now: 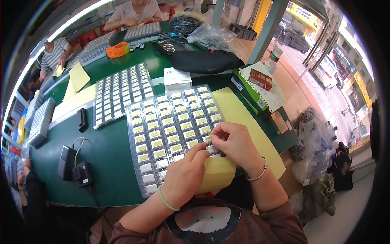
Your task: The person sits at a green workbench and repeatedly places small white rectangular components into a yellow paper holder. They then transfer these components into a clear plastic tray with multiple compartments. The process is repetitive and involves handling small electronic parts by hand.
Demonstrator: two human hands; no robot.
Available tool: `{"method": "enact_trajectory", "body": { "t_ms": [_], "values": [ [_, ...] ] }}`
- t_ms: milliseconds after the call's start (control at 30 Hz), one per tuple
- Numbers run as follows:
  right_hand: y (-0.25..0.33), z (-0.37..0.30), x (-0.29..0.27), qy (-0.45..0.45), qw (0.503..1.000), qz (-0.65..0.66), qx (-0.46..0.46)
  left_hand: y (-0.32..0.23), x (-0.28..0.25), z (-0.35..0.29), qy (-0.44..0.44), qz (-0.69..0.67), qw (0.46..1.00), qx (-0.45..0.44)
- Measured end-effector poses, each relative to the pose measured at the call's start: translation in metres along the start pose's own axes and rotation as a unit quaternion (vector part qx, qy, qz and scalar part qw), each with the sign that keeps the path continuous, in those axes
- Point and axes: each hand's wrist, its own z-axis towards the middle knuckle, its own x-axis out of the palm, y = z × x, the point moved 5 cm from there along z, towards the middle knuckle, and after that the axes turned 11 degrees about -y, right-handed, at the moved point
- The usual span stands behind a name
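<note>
A clear plastic tray point(131, 136) lies before me, its pockets filled with rows of small white blocks. Most of the blocks carry yellow labels point(157, 143) on top; several near its front left are plain white point(148, 178). My left hand point(185, 175) is closed on a yellow label sheet point(217, 175), which curves down over the tray's near right edge; the thumb is hidden. Over the tray's right side, my right hand point(235, 142) has thumb and forefinger pinched together just above a block. Whatever lies between those fingertips is too small to make out.
Beyond stands a second filled tray point(96, 112) beside a white box point(177, 79). Black power adapters point(67, 162) sit left, with a cable. A large yellow sheet point(264, 146) lies right, below a green box point(250, 91). A black pouch point(205, 61) lies behind; co-workers sit across.
</note>
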Motion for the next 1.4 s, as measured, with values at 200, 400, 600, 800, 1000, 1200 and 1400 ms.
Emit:
{"method": "enact_trajectory", "body": {
  "t_ms": [200,400,600,800,1000,1200,1400],
  "values": [
    [0.000,0.001,0.000,-0.012,1.000,-0.008,-0.011,0.000,0.001,0.000,-0.007,-0.003,1.000,0.007],
    [0.002,0.000,0.002,-0.009,1.000,-0.011,-0.011,0.001,0.000,0.000,-0.004,0.001,1.000,0.007],
    [0.002,0.000,0.002,-0.006,1.000,-0.023,-0.021,0.000,0.000,0.001,-0.002,0.000,1.000,0.006],
    [0.006,0.000,0.003,-0.001,0.999,-0.034,-0.038,-0.003,0.000,0.002,0.006,0.006,1.000,0.021],
    [0.007,-0.007,0.005,-0.058,0.982,-0.130,-0.122,-0.003,0.004,0.004,0.015,0.024,0.999,0.037],
    [0.011,-0.014,-0.002,-0.112,0.963,-0.149,-0.194,0.002,0.005,0.003,0.007,0.019,0.999,0.036],
    [0.007,-0.027,-0.003,-0.073,0.938,-0.201,-0.275,0.002,0.004,0.002,-0.005,0.006,1.000,0.025]
  ]
}}
